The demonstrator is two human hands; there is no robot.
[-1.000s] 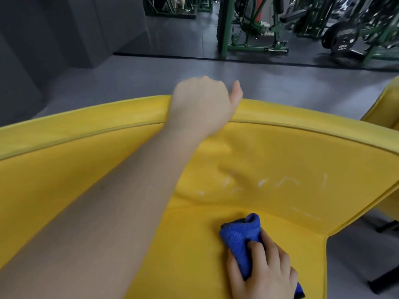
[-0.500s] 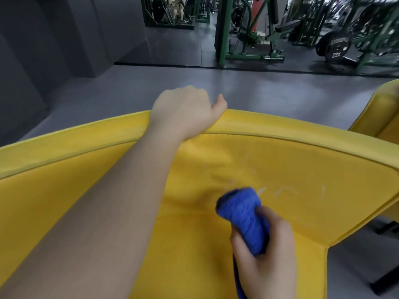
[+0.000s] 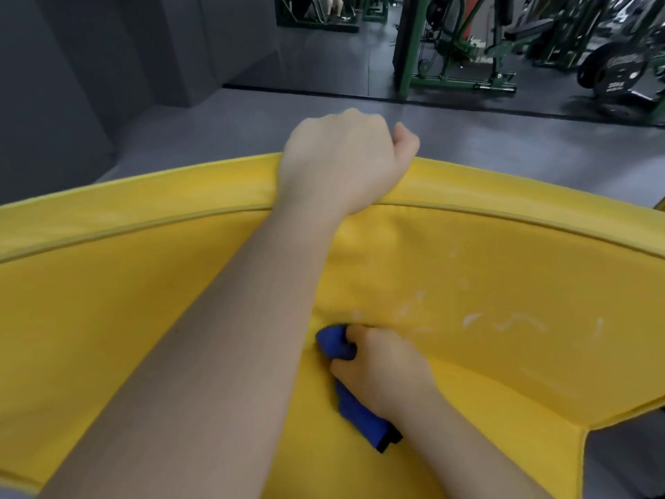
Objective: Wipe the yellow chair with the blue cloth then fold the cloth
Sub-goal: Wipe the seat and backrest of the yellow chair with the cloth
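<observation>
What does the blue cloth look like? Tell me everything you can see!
The blue cloth is deep blue and fuzzy-looking, bunched into a wad, with dark trim on its loose tail. The right hand grips its middle, so one end pokes out ahead of the hand and the tail sticks out behind it. It presses against the yellow chair, where seat meets backrest.

The yellow chair stands on a grey floor that stretches beyond the left hand, which grips the backrest's top edge. Under the right hand, a bunched blue cloth presses into the seat's back crease. White marks streak the backrest to that hand's right.
</observation>
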